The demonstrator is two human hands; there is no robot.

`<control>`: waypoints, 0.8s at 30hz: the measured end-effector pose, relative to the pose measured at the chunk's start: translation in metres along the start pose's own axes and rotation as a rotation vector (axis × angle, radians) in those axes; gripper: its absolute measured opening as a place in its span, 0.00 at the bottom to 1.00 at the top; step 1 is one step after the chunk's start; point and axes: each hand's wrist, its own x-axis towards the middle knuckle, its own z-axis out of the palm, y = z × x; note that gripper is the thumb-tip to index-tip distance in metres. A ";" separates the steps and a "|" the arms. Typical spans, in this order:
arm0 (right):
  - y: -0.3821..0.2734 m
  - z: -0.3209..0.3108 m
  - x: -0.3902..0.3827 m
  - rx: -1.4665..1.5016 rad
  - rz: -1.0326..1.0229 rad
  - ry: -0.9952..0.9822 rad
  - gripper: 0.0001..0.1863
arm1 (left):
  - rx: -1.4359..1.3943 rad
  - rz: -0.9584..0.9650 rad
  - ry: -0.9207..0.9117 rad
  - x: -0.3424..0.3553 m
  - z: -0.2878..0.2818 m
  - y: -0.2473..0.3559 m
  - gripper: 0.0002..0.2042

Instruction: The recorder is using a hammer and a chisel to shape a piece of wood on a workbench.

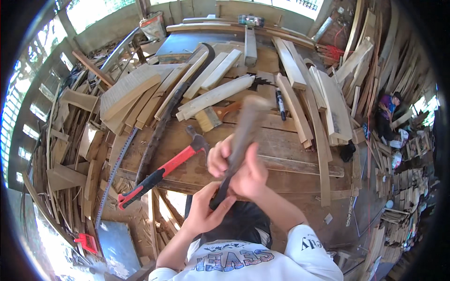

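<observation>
In front of my chest I hold a long brown piece that looks like wood (pixel 244 129), tilted with its wide upper end away from me. That end is smeared by motion, and its narrow lower part is dark; I cannot tell its exact kind. My left hand (pixel 209 206) is closed round the dark lower end. Higher up, my right hand (pixel 243 173) cups the middle, its thumb on one side and its fingers on the other. A red and black claw hammer (pixel 166 169) lies on the wooden bench (pixel 281 140), left of my hands. Beyond it rests a paintbrush (pixel 207 120).
Cut boards (pixel 216 97) and planks (pixel 295 110) cover the bench's far half. A dark curved bar (pixel 161 124) lies left of the hammer, near a measuring strip (pixel 115 175). A black marker (pixel 280 104) lies beyond my right hand. Another person (pixel 389 112) sits far right among stacked wood.
</observation>
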 end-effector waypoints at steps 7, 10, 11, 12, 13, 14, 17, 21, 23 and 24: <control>0.008 -0.036 -0.046 -1.586 -0.205 -0.035 0.30 | -0.494 -0.343 0.148 -0.053 -0.004 -0.043 0.15; 0.000 -0.063 -0.058 -2.039 -0.129 0.200 0.30 | -0.113 -0.466 0.400 -0.067 -0.027 -0.046 0.18; -0.001 -0.070 -0.061 -2.127 -0.045 0.223 0.30 | 0.141 -0.534 0.456 -0.065 -0.037 -0.045 0.16; 0.000 -0.075 -0.062 -2.108 -0.173 0.223 0.27 | 0.234 -0.434 0.463 -0.065 -0.047 -0.039 0.14; 0.001 -0.079 -0.063 -2.106 -0.175 0.233 0.27 | 0.380 -0.448 0.483 -0.062 -0.055 -0.035 0.13; 0.001 -0.082 -0.063 -2.102 -0.183 0.207 0.25 | 0.488 -0.306 0.493 -0.057 -0.063 -0.030 0.13; 0.001 -0.083 -0.064 -2.121 -0.259 0.133 0.21 | 0.880 -0.167 0.516 -0.036 -0.079 -0.021 0.16; -0.001 -0.070 -0.071 -2.143 -0.360 0.016 0.18 | 1.320 -0.083 0.497 -0.007 -0.087 -0.024 0.15; -0.003 -0.061 -0.075 -2.117 -0.446 -0.040 0.15 | 1.291 0.009 0.555 0.005 -0.090 -0.028 0.14; -0.004 -0.055 -0.077 -2.125 -0.466 -0.043 0.15 | 1.306 0.000 0.586 0.010 -0.091 -0.031 0.14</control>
